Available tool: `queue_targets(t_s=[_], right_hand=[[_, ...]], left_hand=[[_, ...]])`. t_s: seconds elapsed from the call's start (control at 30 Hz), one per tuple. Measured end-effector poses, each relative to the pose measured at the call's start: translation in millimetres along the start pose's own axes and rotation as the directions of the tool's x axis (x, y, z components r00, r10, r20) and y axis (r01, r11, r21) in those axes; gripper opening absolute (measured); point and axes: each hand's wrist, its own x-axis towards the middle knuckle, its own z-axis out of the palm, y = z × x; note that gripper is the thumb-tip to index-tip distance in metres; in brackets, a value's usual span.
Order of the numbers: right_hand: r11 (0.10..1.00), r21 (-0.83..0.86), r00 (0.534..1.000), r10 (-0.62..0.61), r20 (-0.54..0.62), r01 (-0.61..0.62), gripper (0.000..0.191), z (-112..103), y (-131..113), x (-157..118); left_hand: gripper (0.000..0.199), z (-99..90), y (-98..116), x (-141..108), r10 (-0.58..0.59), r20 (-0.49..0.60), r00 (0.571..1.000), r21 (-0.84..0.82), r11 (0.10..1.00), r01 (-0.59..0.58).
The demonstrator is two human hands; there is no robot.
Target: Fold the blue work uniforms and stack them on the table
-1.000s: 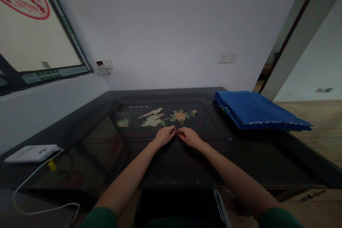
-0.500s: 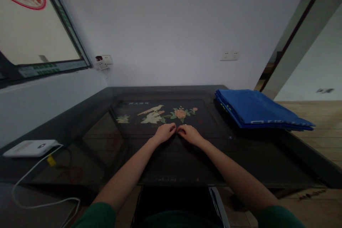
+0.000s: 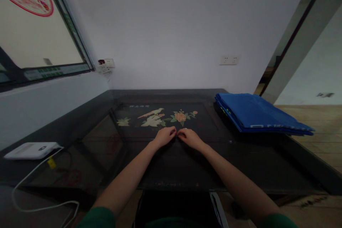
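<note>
My left hand (image 3: pixel 165 136) rests on the dark glossy table (image 3: pixel 184 171), its fingers curled in and nothing showing in them. Beside it, almost touching at the fingertips, my right hand (image 3: pixel 190 138) lies in the same way, loosely closed, with no object visible. Just beyond both hands, a picture of birds (image 3: pixel 153 118) and a pink flower (image 3: pixel 180 117) decorates the tabletop.
A stack of folded blue cloth or bags (image 3: pixel 262 112) lies on the table's right side, overhanging the edge. At the left is a white device (image 3: pixel 33 150) with a white cable (image 3: pixel 42 208). A wall (image 3: pixel 165 35) with sockets (image 3: pixel 229 60) stands behind.
The whole view has shifted slightly, so the scene sits a little lower in the picture. My hands keep their place on the table.
</note>
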Motion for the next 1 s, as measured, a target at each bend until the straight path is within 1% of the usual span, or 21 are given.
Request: queue_targets(t_s=[0.2, 0.53, 1.0], right_hand=[[1.0, 0.023, 1.0, -0.005, -0.001, 0.005, 0.021, 0.3, 0.0, 0.8], [1.0, -0.009, 1.0, 0.003, 0.016, -0.003, 0.021, -4.9, -4.4, -1.7], [1.0, 0.012, 1.0, 0.009, -0.002, -0.009, 0.02, -4.6, -4.1, -3.1]], left_hand=[[0.02, -0.7, -0.6, -0.7, 0.001, 0.013, 1.0, 0.014, 1.0, -0.001], [0.022, -5.8, 3.6, -1.3, 0.009, 0.042, 0.999, 0.014, 1.0, -0.01], [0.021, -5.9, 5.6, -0.4, 0.008, 0.055, 0.998, 0.016, 1.0, -0.009]])
